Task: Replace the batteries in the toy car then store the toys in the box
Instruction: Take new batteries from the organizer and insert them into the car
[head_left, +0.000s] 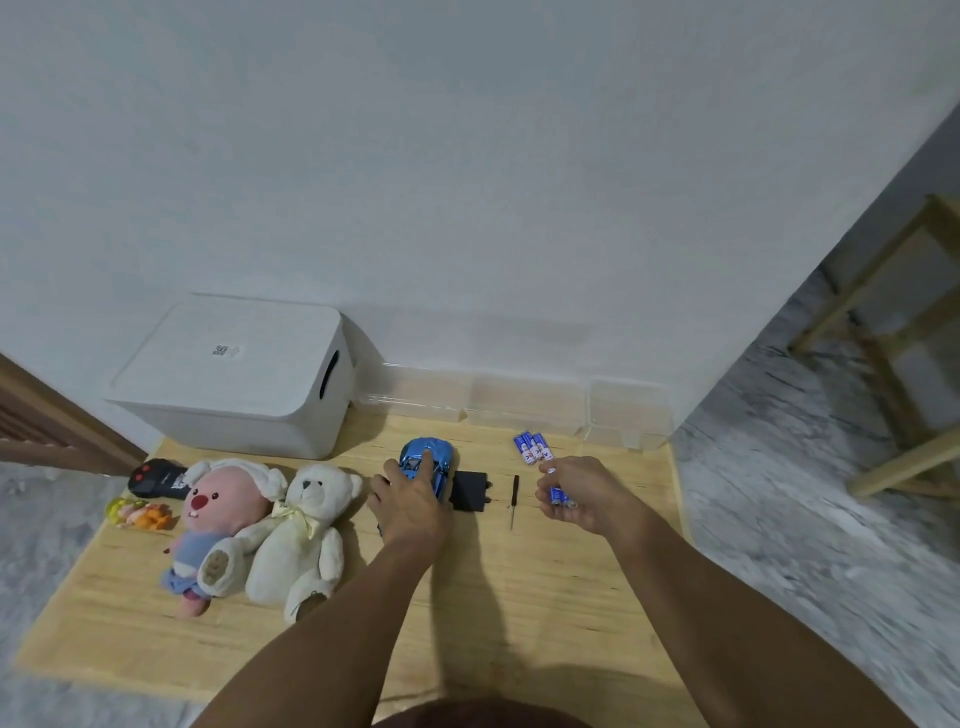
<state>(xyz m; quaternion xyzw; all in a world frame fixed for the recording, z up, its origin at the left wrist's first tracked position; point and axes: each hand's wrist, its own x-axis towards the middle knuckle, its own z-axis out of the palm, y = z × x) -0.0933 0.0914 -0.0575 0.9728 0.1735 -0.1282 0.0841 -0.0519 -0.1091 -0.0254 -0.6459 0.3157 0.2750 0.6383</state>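
Observation:
A shiny blue toy car (434, 454) lies on the wooden table, and my left hand (410, 499) grips it from the near side, index finger stretched along its top. A black cover piece (470, 491) lies just right of the car. Further right lies a thin black screwdriver (514, 501). My right hand (582, 493) holds a few blue batteries (561, 496) in curled fingers. More blue batteries (532, 447) lie on the table behind that hand. The white lidded storage box (234, 379) stands at the back left.
A pink plush animal (218, 525) and a white teddy bear (306, 535) lie at the left. A black remote (156, 478) and a small yellow-orange toy (140, 512) sit at the left edge. Clear plastic containers (524, 400) line the wall. A wooden stool (893, 332) stands on the floor, right.

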